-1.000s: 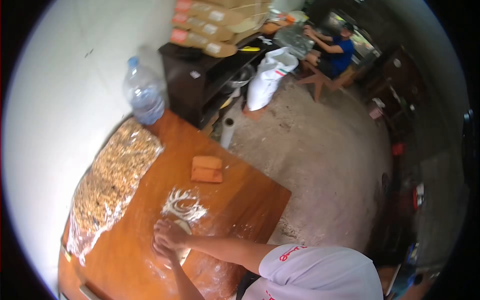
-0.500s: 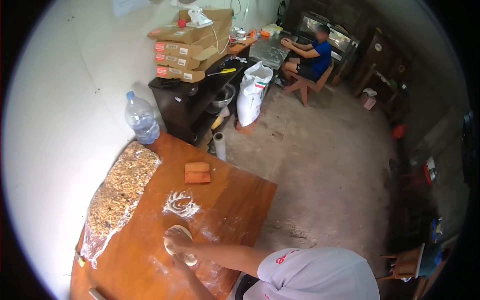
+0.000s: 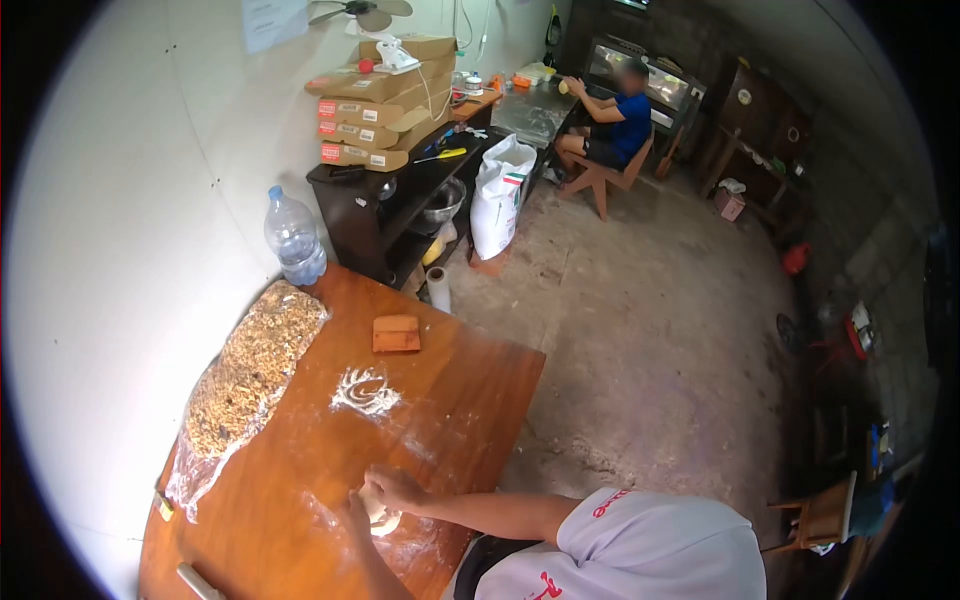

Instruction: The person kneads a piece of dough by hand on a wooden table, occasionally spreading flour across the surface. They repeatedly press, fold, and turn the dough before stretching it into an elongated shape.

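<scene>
A piece of pale dough point(image 3: 383, 523) is between my two hands over the floured wooden table point(image 3: 270, 470). My right hand point(image 3: 398, 490) is closed on the dough's upper edge, its fingers curled. My left hand point(image 3: 354, 514) holds the dough's left side, with its fingers partly hidden. Part of the dough shows below the right hand. White flour point(image 3: 367, 392) is swirled on the wood just beyond my hands.
A clear bag of brown flakes point(image 3: 250, 370) lies along the wall side. A wooden block point(image 3: 397, 334) and a large water bottle point(image 3: 297, 240) stand farther back. A light stick-like piece point(image 3: 195, 580) lies near the front edge. Another person point(image 3: 628, 125) sits across the room.
The dough lay as a flat round under my right hand; now both hands grip it and its edge is lifted or folded. My right fingers have curled. The view has shifted slightly.
</scene>
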Demonstrator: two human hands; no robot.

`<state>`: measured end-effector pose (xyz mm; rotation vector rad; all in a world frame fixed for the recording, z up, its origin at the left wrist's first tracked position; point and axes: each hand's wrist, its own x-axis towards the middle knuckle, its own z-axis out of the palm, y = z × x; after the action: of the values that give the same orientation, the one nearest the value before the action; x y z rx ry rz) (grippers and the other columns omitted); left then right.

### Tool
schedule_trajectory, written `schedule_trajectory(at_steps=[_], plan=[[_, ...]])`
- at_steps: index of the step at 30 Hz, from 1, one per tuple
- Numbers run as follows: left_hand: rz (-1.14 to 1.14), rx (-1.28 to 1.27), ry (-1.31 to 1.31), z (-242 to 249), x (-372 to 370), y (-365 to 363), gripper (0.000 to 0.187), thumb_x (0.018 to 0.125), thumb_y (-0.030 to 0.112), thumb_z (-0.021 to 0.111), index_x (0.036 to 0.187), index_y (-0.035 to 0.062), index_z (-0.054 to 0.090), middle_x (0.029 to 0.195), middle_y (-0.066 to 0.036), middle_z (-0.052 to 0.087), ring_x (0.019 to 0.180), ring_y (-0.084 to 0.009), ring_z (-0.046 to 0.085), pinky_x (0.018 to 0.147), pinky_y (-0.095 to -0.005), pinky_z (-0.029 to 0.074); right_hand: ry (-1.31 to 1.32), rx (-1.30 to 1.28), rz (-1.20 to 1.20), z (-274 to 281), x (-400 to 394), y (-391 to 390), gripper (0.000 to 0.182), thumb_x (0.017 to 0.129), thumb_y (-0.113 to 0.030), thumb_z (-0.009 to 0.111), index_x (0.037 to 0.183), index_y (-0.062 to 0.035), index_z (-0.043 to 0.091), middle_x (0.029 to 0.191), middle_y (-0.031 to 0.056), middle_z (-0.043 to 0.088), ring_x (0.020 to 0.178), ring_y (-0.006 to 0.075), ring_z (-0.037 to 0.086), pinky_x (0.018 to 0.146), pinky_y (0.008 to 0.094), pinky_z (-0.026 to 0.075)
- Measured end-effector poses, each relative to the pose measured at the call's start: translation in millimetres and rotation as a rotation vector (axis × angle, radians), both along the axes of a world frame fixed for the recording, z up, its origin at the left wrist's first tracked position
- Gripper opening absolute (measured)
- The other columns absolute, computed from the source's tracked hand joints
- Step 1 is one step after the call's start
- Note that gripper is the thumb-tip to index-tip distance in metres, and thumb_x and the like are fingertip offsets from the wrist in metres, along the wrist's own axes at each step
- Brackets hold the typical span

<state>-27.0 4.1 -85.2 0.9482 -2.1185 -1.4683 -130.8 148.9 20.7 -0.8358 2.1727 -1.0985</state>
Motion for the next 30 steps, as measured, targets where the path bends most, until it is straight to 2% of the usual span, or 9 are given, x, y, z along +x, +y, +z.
schedule_trajectory(at_steps=[3, 4, 5, 7, 8, 11, 17, 25, 30], plan=[[0.047, 0.133, -0.381, 62.0, 3.1, 35.4, 0.044, 0.1, 0.031, 0.052, 0.11, -0.0095, 0.064, 0.102, -0.025, 0.071, 0.098, -0.0315, 0.066, 0.086, -0.0459, 0.049, 0.358, -0.372, -0.311, -16.2, 21.4, -20.0, 0.027, 0.091, -0.02, 0.06, 0.112, -0.0055, 0.065, 0.114, 0.0168, 0.066, 0.11, 0.0367, 0.06, 0.094, 0.0482, 0.047], [0.02, 0.282, -0.034, 41.9, 6.3, 45.2, 0.04, 0.103, 0.029, 0.051, 0.109, -0.0073, 0.066, 0.108, -0.023, 0.069, 0.099, -0.0337, 0.065, 0.084, -0.0465, 0.049, 0.418, -0.323, -0.241, -24.4, 32.0, -19.3, 0.027, 0.091, -0.021, 0.061, 0.112, -0.004, 0.065, 0.111, 0.0176, 0.065, 0.108, 0.0367, 0.06, 0.096, 0.0479, 0.046], [0.021, 0.293, -0.042, 33.9, 6.0, 58.4, 0.04, 0.103, 0.029, 0.051, 0.109, -0.0073, 0.066, 0.108, -0.023, 0.069, 0.099, -0.0337, 0.065, 0.084, -0.0465, 0.049, 0.411, -0.311, -0.239, -37.4, 36.4, -13.7, 0.027, 0.091, -0.021, 0.061, 0.112, -0.004, 0.065, 0.111, 0.0176, 0.065, 0.108, 0.0367, 0.06, 0.096, 0.0479, 0.046], [0.516, 0.107, -0.02, 20.9, 11.8, 88.4, 0.032, 0.102, 0.024, 0.053, 0.112, -0.0028, 0.068, 0.115, -0.023, 0.066, 0.101, -0.0383, 0.063, 0.085, -0.0463, 0.05, 0.361, -0.027, -0.02, -61.5, 41.6, 11.1, 0.032, 0.094, -0.019, 0.058, 0.12, -0.0022, 0.064, 0.119, 0.0161, 0.063, 0.117, 0.0355, 0.057, 0.104, 0.0476, 0.042], [0.385, -0.332, -0.183, 25.0, 21.1, 96.7, 0.036, 0.103, 0.025, 0.048, 0.125, 0.0018, 0.063, 0.134, -0.021, 0.058, 0.118, -0.0334, 0.057, 0.097, -0.0448, 0.045, 0.372, -0.05, 0.025, -66.0, 42.5, 24.2, 0.039, 0.096, -0.025, 0.056, 0.127, -0.0028, 0.062, 0.132, 0.0166, 0.059, 0.129, 0.0342, 0.051, 0.112, 0.047, 0.037], [-0.012, -0.782, -0.198, 20.6, 37.4, 109.0, 0.048, 0.103, 0.034, 0.042, 0.137, 0.0033, 0.057, 0.141, -0.02, 0.055, 0.134, -0.0376, 0.049, 0.112, -0.0526, 0.036, 0.532, -0.001, 0.139, -77.2, 42.3, 44.8, 0.047, 0.098, -0.032, 0.053, 0.137, -0.0058, 0.057, 0.145, 0.0162, 0.051, 0.142, 0.0334, 0.04, 0.12, 0.0481, 0.027], [0.029, -0.754, -0.308, 12.8, -1.8, 31.6, 0.057, 0.105, 0.041, 0.033, 0.145, 0.0058, 0.05, 0.152, -0.019, 0.047, 0.146, -0.0398, 0.036, 0.121, -0.0565, 0.022, 0.408, 0.25, 0.203, -50.2, -3.2, -27.7, 0.06, 0.099, -0.04, 0.05, 0.149, -0.0075, 0.044, 0.16, 0.0151, 0.033, 0.153, 0.0297, 0.021, 0.125, 0.0494, 0.012], [0.356, -0.699, -0.414, -8.2, -56.6, -98.8, 0.059, 0.107, 0.044, 0.028, 0.148, 0.0072, 0.049, 0.158, -0.018, 0.039, 0.15, -0.0373, 0.029, 0.123, -0.0564, 0.016, 0.339, 0.336, 0.23, -58.5, -69.4, -176.0, 0.054, 0.101, -0.031, 0.046, 0.149, -0.005, 0.043, 0.163, 0.0169, 0.027, 0.154, 0.0333, 0.017, 0.125, 0.0493, 0.014], [0.379, -0.606, -0.324, -21.1, -53.4, -125.4, 0.06, 0.109, 0.046, 0.027, 0.149, 0.0071, 0.048, 0.161, -0.014, 0.037, 0.152, -0.0343, 0.025, 0.124, -0.0512, 0.014, 0.528, -0.257, 0.112, -82.3, -70.5, -214.3, 0.043, 0.094, -0.024, 0.058, 0.13, -0.002, 0.059, 0.151, 0.0223, 0.042, 0.143, 0.0401, 0.035, 0.118, 0.0525, 0.027]])
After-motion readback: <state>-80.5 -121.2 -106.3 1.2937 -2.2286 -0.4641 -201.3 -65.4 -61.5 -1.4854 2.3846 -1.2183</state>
